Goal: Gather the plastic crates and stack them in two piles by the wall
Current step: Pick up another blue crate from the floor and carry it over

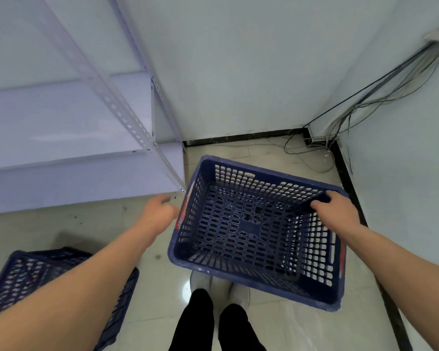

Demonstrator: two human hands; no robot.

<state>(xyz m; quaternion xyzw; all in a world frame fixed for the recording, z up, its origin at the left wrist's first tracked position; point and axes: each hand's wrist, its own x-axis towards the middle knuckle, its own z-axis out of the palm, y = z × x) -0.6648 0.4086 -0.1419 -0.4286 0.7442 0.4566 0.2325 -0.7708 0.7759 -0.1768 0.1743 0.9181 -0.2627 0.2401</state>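
A dark blue perforated plastic crate [254, 231] hangs tilted above the floor near the room's corner, its open top toward me. My right hand [336, 210] grips its far right rim, fingers curled over the edge. My left hand [160, 211] is just beside the crate's left side with loosely curled fingers; I cannot tell whether it touches the crate. A second blue crate [36, 277] sits on the floor at lower left, partly hidden by my left forearm.
A white metal shelving unit [86, 148] stands at the left against the wall [238, 72]. Loose cables [340, 117] hang down the right wall and coil on the floor in the corner. My feet [213, 290] stand on pale tiles below the crate.
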